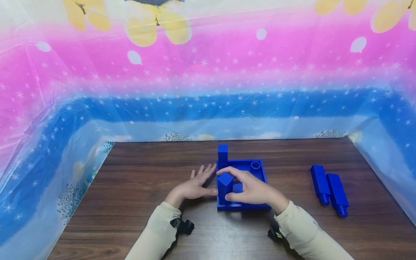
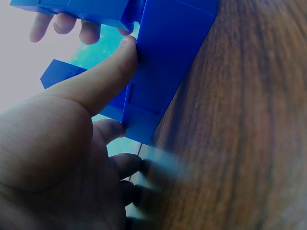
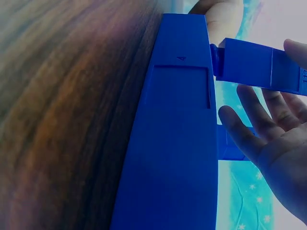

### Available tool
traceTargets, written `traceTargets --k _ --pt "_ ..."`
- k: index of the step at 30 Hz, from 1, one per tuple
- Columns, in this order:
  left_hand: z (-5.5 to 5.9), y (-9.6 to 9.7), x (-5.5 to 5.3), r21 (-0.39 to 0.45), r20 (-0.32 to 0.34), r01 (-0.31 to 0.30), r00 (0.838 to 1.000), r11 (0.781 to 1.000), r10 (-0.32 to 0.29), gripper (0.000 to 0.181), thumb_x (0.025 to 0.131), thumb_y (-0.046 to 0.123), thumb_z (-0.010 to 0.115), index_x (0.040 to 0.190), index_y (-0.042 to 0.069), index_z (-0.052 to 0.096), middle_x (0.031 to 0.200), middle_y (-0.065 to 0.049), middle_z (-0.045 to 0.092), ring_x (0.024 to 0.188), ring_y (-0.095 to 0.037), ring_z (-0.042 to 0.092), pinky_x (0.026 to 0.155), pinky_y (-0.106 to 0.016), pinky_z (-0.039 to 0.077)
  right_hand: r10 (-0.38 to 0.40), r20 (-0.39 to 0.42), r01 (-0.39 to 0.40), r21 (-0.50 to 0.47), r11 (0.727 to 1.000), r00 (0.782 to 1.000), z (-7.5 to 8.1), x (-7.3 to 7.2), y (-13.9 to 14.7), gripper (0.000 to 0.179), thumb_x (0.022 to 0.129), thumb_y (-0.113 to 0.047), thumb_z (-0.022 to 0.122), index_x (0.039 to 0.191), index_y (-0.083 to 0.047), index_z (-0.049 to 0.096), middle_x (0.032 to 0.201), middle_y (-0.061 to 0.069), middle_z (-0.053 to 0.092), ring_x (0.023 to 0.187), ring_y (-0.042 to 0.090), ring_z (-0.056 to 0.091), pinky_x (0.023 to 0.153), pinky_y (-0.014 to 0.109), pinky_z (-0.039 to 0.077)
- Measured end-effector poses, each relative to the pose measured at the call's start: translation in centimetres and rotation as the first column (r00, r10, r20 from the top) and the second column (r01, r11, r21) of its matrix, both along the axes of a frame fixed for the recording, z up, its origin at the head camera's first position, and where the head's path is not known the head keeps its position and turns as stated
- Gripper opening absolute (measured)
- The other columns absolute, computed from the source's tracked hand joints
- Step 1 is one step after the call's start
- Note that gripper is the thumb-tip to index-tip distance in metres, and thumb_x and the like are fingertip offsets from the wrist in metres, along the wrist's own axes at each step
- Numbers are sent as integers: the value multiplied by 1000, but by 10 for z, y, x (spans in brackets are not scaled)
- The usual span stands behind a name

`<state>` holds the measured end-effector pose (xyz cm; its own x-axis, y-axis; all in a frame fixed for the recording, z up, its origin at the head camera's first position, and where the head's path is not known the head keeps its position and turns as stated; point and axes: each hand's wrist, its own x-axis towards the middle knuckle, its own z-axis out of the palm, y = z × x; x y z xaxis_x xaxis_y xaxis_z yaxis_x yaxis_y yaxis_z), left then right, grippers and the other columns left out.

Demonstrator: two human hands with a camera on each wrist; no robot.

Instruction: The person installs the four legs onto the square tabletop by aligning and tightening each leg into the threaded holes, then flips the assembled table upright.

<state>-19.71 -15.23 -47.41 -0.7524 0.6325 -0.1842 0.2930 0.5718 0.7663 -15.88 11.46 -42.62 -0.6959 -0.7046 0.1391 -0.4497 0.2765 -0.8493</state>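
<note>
A blue square tray-like base (image 1: 243, 207) lies on the table with its raised rim up. At its near left corner my right hand (image 1: 255, 188) holds a blue square post (image 1: 225, 186) upright between thumb and fingers. The post's narrow threaded end (image 3: 217, 61) shows right at the base's corner in the right wrist view. My left hand (image 1: 193, 186) is spread along the base's left side, its thumb touching the wall (image 2: 165, 62). Another blue post (image 1: 222, 155) stands upright at the far left corner.
Two loose blue posts with threaded ends, one (image 1: 320, 184) beside the other (image 1: 338, 193), lie on the wooden table (image 1: 146, 159) at the right. A round socket (image 1: 255, 165) shows at the base's far right corner. A patterned cloth (image 1: 208, 79) hangs around the table.
</note>
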Motion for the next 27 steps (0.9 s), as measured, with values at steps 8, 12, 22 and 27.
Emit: traceTargets --k 8,12,22,27 --pt "-9 -1 -4 -2 -13 -7 1000 1000 7 109 93 71 65 171 24 7 176 -12 1 160 -34 -14 124 -56 -19 0 23 0 -29 1000 1000 -1 2 -3 61 94 -15 80 148 -18 51 123 5 71 107 17 72 90 36 59" --pt "-8 0 -4 -18 4 -17 1000 1000 17 106 95 66 67 171 26 6 176 -9 0 160 -31 -14 124 -53 -19 -11 31 12 -32 999 999 -2 2 -3 61 94 -17 81 147 -19 51 122 4 70 105 17 72 87 35 61" --pt "-5 0 -2 -27 17 -20 1000 999 20 109 93 71 66 171 25 6 176 -8 0 160 -30 -14 125 -53 -18 -49 -36 49 -4 999 998 -6 -1 -4 59 94 -20 83 145 -20 55 128 3 68 108 19 67 88 39 59" --pt "-2 1 0 -22 16 -18 1000 1000 18 109 94 70 66 171 23 5 176 -11 0 160 -32 -15 124 -54 -19 -74 -70 76 22 997 995 -7 -1 -3 60 93 -26 84 146 -20 56 148 4 60 130 26 58 104 56 51"
